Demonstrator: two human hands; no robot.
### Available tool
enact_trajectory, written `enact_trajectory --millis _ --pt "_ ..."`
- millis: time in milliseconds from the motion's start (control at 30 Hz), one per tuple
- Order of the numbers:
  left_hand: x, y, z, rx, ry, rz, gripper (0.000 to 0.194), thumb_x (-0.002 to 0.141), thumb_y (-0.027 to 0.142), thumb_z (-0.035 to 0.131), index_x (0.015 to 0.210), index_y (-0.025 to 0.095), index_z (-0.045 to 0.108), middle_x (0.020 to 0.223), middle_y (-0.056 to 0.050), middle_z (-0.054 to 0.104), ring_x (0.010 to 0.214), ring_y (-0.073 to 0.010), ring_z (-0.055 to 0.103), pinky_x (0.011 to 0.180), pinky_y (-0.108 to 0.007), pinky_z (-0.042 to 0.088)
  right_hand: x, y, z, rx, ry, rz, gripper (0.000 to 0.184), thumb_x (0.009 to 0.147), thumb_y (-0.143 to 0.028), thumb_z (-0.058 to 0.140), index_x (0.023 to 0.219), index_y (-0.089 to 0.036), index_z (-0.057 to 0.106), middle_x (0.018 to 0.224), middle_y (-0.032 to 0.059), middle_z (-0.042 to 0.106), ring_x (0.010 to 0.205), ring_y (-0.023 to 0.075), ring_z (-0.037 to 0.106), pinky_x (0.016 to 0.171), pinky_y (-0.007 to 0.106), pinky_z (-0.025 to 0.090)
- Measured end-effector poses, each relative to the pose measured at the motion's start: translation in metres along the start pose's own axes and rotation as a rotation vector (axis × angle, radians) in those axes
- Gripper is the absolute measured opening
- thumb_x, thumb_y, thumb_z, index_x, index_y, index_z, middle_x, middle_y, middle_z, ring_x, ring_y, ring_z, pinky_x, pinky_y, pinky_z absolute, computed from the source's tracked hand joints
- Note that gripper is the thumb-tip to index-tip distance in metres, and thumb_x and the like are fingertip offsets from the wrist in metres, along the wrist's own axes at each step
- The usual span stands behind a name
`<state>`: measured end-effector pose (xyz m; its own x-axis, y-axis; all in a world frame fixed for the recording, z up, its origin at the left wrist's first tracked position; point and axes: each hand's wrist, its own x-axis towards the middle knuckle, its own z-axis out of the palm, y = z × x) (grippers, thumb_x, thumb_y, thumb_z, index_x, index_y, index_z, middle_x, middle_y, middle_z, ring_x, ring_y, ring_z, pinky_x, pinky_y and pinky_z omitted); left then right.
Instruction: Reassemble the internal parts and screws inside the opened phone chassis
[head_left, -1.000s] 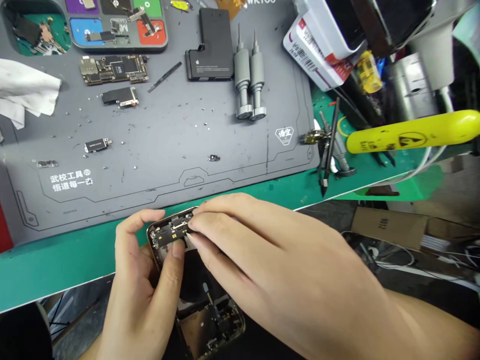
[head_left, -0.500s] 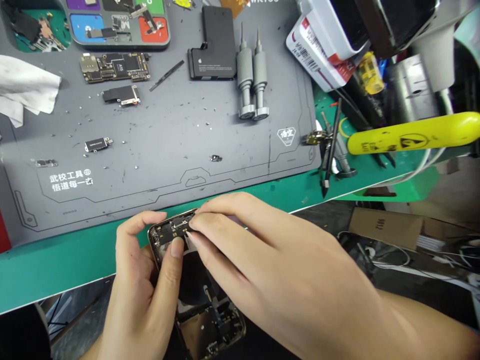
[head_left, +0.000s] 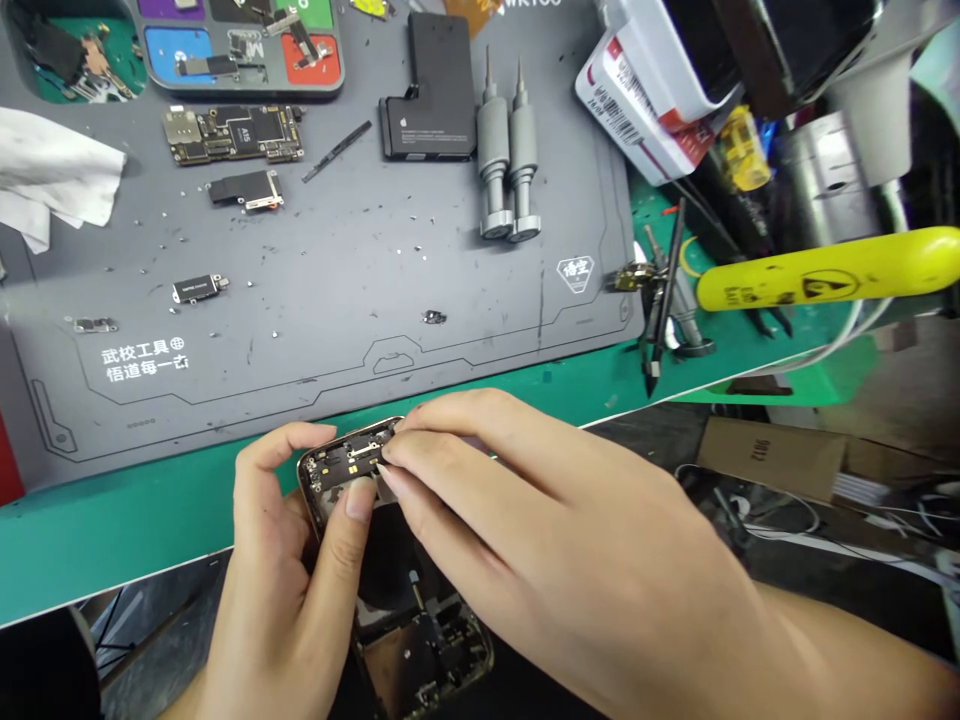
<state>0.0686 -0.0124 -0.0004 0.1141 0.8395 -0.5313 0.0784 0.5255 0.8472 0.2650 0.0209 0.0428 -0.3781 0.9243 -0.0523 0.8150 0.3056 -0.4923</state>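
Observation:
An opened phone housing (head_left: pixel 405 660) is held in front of the bench edge, its bare inside facing up. My left hand (head_left: pixel 292 570) grips its left side, with the thumb pressed on the inner face near the top end. My right hand (head_left: pixel 555 530) reaches over the top right corner. Its thumb and fingers are pinched together against the small parts (head_left: pixel 364 450) there. Whatever sits between those fingertips is hidden. Much of the housing's right side lies behind my right hand.
On the grey mat (head_left: pixel 337 310) lie a logic board (head_left: pixel 240 135), a black battery (head_left: pixel 442 110), two grey screwdrivers (head_left: pixel 495 160), a speaker-like module (head_left: pixel 247 188) and loose screws. A parts tray (head_left: pixel 247 90) stands behind. A yellow-handled tool (head_left: pixel 832 268) and tweezers-like tools lie right.
The view has shifted very slightly. The housing's top end is tilted a little, showing its parts more brightly. Both hands keep nearly the same hold.

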Motion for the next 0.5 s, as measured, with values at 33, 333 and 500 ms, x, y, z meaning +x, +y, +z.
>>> enact_trajectory --millis 33,333,500 --pt "0.0001 -0.0007 0.0002 -0.005 -0.007 0.005 0.031 0.119 0.048 0.073 0.143 0.041 0.054 0.106 0.002 0.082 0.083 -0.0164 0.082 0.072 -0.026 0.072 -0.0004 0.0002 0.0002 0.001 -0.003 -0.004 0.04 0.111 -0.003 0.057 0.08 -0.019 0.076 0.091 0.0076 0.083 0.068 0.0183 0.069 0.059 0.039 0.046" --pt "0.0004 -0.0005 -0.001 0.005 -0.008 0.037 0.027 0.121 0.045 0.071 0.142 0.041 0.056 0.104 0.004 0.079 0.085 -0.0103 0.08 0.075 -0.015 0.067 -0.0001 -0.0002 -0.0011 0.039 -0.04 0.004 0.039 0.108 -0.002 0.055 0.083 -0.02 0.077 0.09 0.0068 0.081 0.069 0.0194 0.069 0.057 0.038 0.043" --pt "0.0017 0.0013 0.0005 -0.003 -0.005 0.058 0.023 0.121 0.045 0.07 0.14 0.04 0.056 0.103 0.005 0.079 0.087 -0.008 0.082 0.078 -0.012 0.067 0.0003 -0.0004 0.0019 0.016 -0.028 0.003 0.039 0.108 -0.001 0.056 0.081 -0.02 0.077 0.085 0.0052 0.079 0.07 0.0206 0.071 0.059 0.039 0.047"
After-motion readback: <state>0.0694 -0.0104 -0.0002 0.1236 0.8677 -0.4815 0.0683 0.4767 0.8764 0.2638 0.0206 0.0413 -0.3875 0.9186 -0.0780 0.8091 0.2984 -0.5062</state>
